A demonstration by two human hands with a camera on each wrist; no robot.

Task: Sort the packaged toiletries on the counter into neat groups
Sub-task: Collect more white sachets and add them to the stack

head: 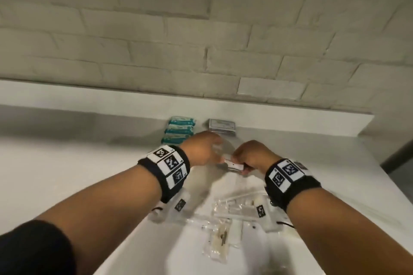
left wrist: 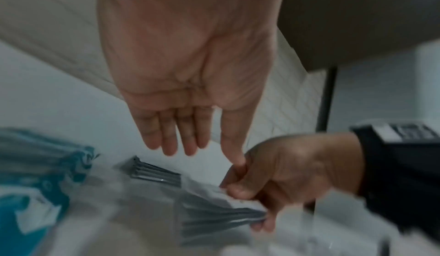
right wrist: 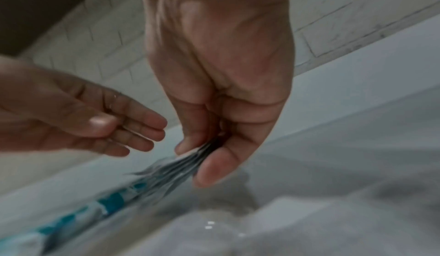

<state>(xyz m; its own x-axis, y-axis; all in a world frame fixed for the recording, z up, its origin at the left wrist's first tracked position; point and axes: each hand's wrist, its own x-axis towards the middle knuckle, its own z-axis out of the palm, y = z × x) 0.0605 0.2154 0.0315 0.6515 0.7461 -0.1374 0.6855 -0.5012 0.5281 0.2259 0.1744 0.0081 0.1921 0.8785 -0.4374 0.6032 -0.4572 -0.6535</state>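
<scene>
Now right hand (right wrist: pixel 221 90) around packets (right wrist: pixel 171 169)

Clear packets (head: pixel 223 225) near the counter (head: pixel 67 163) front edge: contents smeared, unreadable. Grey packets (right wrist: pixel 176 167) in right hand (right wrist: pixel 221 90) blurred, count unclear, far ends hidden in fingers. Teal packs (left wrist: pixel 35 175) beside them motion-blurred, cut by frame edge; print illegible.
</scene>
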